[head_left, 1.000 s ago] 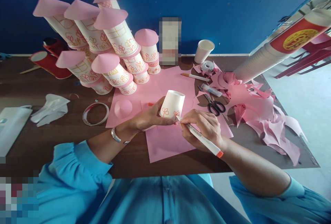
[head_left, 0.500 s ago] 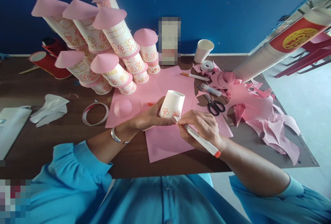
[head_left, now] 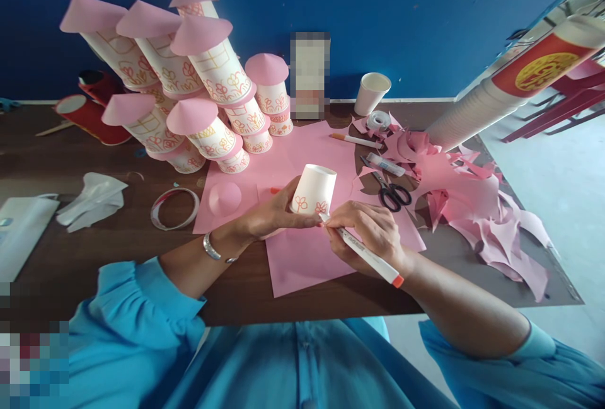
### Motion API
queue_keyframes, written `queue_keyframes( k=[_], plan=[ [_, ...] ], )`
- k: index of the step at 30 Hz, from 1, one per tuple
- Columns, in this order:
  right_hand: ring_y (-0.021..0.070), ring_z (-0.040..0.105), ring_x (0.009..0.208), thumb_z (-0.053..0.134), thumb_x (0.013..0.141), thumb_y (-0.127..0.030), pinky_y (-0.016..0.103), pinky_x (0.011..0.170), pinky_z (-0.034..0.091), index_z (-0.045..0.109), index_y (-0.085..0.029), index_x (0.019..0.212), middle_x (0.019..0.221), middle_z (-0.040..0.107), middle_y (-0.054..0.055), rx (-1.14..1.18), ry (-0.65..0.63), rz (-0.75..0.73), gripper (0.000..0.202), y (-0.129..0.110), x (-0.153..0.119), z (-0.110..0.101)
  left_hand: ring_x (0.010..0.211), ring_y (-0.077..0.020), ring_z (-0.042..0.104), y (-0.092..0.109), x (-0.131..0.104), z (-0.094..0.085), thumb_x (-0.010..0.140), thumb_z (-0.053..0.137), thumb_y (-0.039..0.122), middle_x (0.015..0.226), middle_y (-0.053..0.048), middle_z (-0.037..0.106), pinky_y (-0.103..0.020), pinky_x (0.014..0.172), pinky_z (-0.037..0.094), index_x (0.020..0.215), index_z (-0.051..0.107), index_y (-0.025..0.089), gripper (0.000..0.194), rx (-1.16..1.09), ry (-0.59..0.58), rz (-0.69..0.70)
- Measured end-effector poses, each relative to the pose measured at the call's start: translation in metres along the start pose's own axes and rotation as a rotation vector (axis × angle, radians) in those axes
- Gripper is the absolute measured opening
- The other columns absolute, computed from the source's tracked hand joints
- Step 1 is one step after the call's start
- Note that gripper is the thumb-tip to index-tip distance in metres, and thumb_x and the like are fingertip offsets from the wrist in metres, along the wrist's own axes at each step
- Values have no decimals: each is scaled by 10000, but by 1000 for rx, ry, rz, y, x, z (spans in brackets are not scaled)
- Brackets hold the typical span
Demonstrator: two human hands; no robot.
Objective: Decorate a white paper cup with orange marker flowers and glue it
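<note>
A white paper cup [head_left: 314, 187] with red-orange flowers drawn near its lower edge is held by my left hand [head_left: 276, 212], fingers closed around its base. In my right hand [head_left: 371, 229] is a white marker [head_left: 371, 258] with an orange-red end, its tip against the cup beside the right-hand flower. Both hands are over pink paper sheets [head_left: 302, 264]. Left of them lies a small pink cone [head_left: 225, 199]. Farther back stand several decorated cup towers [head_left: 220, 75] with pink cone tops.
Black scissors [head_left: 394, 196], a glue stick [head_left: 385, 164], another marker [head_left: 354, 140] and pink scraps [head_left: 467, 201] lie right. A tape roll [head_left: 174, 208] is at left. A cup [head_left: 372, 92] stands behind; a long cup stack [head_left: 501, 94] leans at right.
The cup in my left hand has shifted very slightly left. My right hand and the marker have hardly moved.
</note>
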State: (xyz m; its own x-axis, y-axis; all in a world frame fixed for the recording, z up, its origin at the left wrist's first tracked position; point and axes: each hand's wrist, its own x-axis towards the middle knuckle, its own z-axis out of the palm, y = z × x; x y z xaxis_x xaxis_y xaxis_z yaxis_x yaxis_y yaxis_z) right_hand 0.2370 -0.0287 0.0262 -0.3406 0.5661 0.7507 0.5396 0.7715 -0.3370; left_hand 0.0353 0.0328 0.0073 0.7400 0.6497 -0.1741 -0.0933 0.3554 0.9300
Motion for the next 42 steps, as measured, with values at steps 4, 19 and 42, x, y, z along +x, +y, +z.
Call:
queue_keyframes(
  k=[4, 19, 42],
  plan=[
    [127, 674, 599, 633, 883, -50, 240, 556, 528, 562, -222, 930, 708, 678, -24, 10, 6, 16, 192, 1, -1, 0, 973, -217, 638, 1, 0, 1, 752, 886, 309, 1075, -48, 650, -365, 838, 537, 1304, 512, 228, 671, -23, 16, -10],
    [130, 657, 568, 620, 880, -42, 246, 529, 515, 561, -225, 932, 688, 657, -28, 9, 41, 8, 200, 0, 1, -3, 953, -223, 680, -6, 1, -3, 765, 866, 245, 1043, -54, 680, -397, 876, 565, 1296, 534, 232, 627, -103, -18, 23],
    [191, 765, 850, 688, 936, -147, 320, 725, 646, 615, -218, 1111, 956, 754, 72, 5, 80, 57, 201, 6, 1, -5, 1189, -297, 662, -9, 0, -8, 831, 801, 267, 1251, -99, 699, -468, 1001, 548, 1360, 564, 264, 580, -181, -52, 127]
  ],
)
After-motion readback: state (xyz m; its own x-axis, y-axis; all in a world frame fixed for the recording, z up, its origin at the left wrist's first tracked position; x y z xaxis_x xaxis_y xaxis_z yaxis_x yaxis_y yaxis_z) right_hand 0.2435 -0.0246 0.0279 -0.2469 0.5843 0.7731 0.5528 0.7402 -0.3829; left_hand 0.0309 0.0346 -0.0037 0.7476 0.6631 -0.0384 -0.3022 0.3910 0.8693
